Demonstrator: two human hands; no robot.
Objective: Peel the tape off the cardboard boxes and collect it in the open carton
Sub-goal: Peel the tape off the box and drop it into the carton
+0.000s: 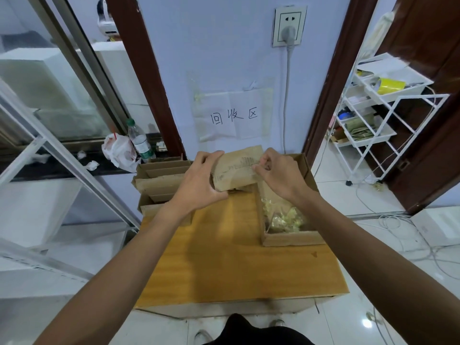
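At the far edge of the wooden table (236, 257), held in the air:

- Flattened cardboard box (234, 170), one. Brown, with printing on its face, held tilted between two hands.
- Left hand (199, 178), one. It grips the box's left end, fingers curled over the upper edge and thumb at the lower corner.
- Right hand (278, 175), one. Thumb and forefinger are pressed together, pinching a strip of clear tape (255, 168) at the box's right side. The other fingers are curled behind them.
- Open carton (291, 239), one. It stands on the right of the table, just below the right hand, and holds a heap of crumpled yellowish tape wads (283, 217) whose number cannot be told.
- Stack of flattened cartons (159, 180), one stack at the table's left far corner. It has several pieces, though the exact count is unclear.

Surroundings:

- Handwritten paper sign (234, 118), one, on the wall.
- Wall socket (288, 26), one, with one plug in it.
- Plastic bottle (140, 140), one, upright beside one white plastic bag (118, 150).
- White wire trolley (373, 108), one, at the right, carrying one yellow roll (390, 86).
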